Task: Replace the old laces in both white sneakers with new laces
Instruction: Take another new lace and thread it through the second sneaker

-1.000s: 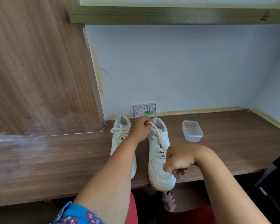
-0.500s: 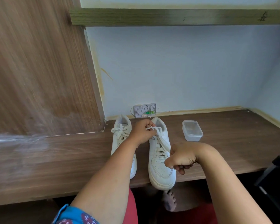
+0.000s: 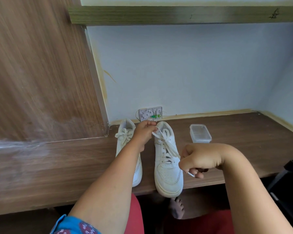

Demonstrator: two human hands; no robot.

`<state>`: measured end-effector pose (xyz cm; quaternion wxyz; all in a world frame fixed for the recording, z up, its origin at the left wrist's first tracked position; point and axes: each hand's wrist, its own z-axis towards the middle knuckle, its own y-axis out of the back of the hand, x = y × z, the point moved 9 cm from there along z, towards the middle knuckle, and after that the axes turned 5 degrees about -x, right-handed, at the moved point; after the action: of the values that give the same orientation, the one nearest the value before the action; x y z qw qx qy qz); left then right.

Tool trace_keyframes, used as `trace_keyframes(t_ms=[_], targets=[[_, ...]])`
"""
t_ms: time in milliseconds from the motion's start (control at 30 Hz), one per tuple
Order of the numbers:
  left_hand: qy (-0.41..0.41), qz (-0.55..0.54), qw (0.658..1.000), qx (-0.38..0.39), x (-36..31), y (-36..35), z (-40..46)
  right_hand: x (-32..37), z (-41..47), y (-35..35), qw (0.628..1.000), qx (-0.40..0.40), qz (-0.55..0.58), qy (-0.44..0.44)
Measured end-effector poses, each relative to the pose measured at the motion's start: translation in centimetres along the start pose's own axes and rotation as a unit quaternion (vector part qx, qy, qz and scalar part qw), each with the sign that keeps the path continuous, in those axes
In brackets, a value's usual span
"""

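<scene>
Two white sneakers stand side by side on the wooden desk [image 3: 243, 149], toes toward me. The left sneaker [image 3: 123, 137] keeps its lace tied in a bow. The right sneaker [image 3: 167, 168] juts past the desk's front edge, and its lace [image 3: 167, 146] is undone. My left hand [image 3: 144, 132] pinches one end of that lace near the shoe's collar. My right hand [image 3: 198, 159] grips the other end beside the toe, with the lace tip poking out below my fingers. The lace runs taut between both hands.
A clear plastic container [image 3: 200, 133] sits right of the sneakers. A small white wall box [image 3: 150, 114] with a green part sits behind them. A wooden panel [image 3: 41, 73] rises at the left, a shelf [image 3: 176, 14] hangs above, and a dark chair [image 3: 287, 188] stands at the right.
My right hand has pulled its lace end toward the right and toward me, drawing the lace out. My left hand stayed at the shoe's collar holding the other end.
</scene>
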<state>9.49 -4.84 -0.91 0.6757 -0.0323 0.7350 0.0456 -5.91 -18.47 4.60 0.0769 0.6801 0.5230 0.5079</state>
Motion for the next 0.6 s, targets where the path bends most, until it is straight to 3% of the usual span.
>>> trace_keyframes(t_ms=[233,400,500,600], targets=[[-0.040,0.110,0.993,0.020,0.8,-0.7,0.0,3.5,-3.7,-0.4,0.986,0.073,0.049,0.144],[-0.003,0.088,0.996,0.031,1.0,-1.1,-0.3,4.3,-4.6,-0.2,0.974,0.091,0.084,0.188],[0.023,0.069,0.997,-0.008,1.3,-0.5,-0.1,3.2,-2.1,1.7,0.973,-0.008,0.106,0.207],[-0.028,0.131,0.989,-0.067,0.4,0.6,-0.2,0.0,2.1,4.6,0.951,-0.190,0.168,0.176]])
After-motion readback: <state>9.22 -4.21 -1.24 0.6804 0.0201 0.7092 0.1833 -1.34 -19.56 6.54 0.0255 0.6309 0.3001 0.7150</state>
